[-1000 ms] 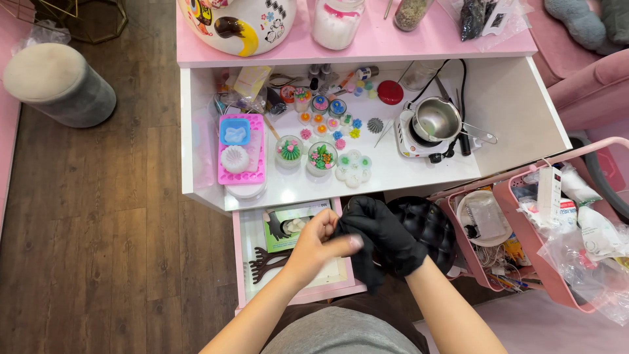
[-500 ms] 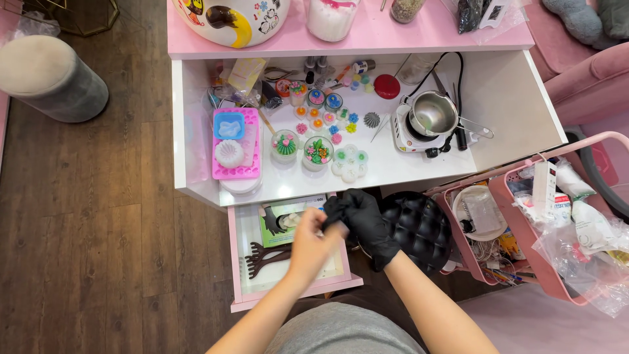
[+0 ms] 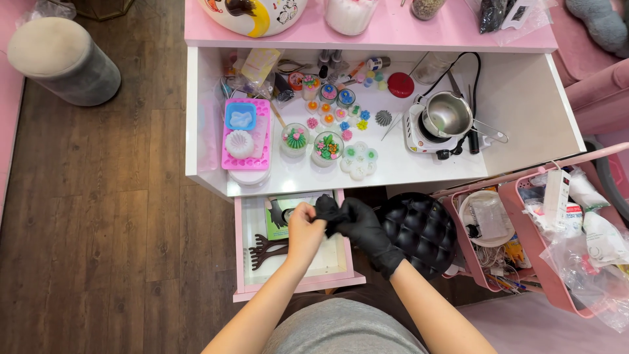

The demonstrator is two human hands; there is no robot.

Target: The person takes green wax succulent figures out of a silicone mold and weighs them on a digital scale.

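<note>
Two hands over open drawer (image 3: 247, 262) at 6 o'clock of desk | step: gloving | right hand (image 3: 362, 226) inside black glove (image 3: 377, 244) | left hand (image 3: 305, 231) pinched on glove fingertips at 9 o'clock | next: likely seat fingers, tug cuff.

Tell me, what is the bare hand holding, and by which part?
The bare left hand pinches the fingertip end of the black glove worn on the right hand, above the open pink drawer.
</note>
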